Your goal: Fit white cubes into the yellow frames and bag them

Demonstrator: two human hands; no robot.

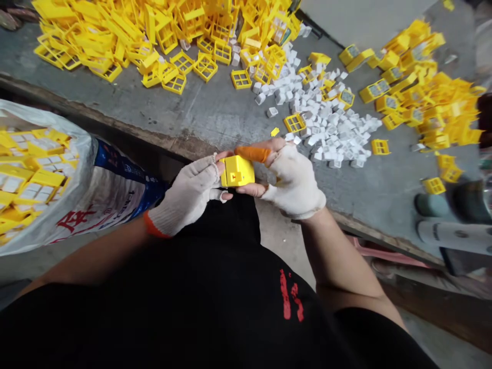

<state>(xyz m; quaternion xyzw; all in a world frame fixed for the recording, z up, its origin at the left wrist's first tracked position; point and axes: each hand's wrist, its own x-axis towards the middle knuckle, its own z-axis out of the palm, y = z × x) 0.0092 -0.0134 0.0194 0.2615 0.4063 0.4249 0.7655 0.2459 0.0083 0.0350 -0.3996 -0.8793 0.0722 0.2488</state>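
A small yellow plastic box [239,171] is held between both hands in front of my body, close to the table edge. My left hand [188,192], in a white knit glove with an orange cuff, pinches the box's left side with bare fingertips. My right hand [294,179], in a white glove with an orange covering on one finger, grips it from the right, that finger along the top and the thumb underneath. A seam runs near the box's left end, and a small notch shows on its near face. The faces turned away from me are hidden.
The grey table [154,110] bears a large pile of yellow frames [177,31], a heap of small white pieces [326,118] and yellow parts [438,102] at the right. At the left stands a sack [115,189] full of yellow-and-white parts. Cylindrical containers [457,236] stand far right.
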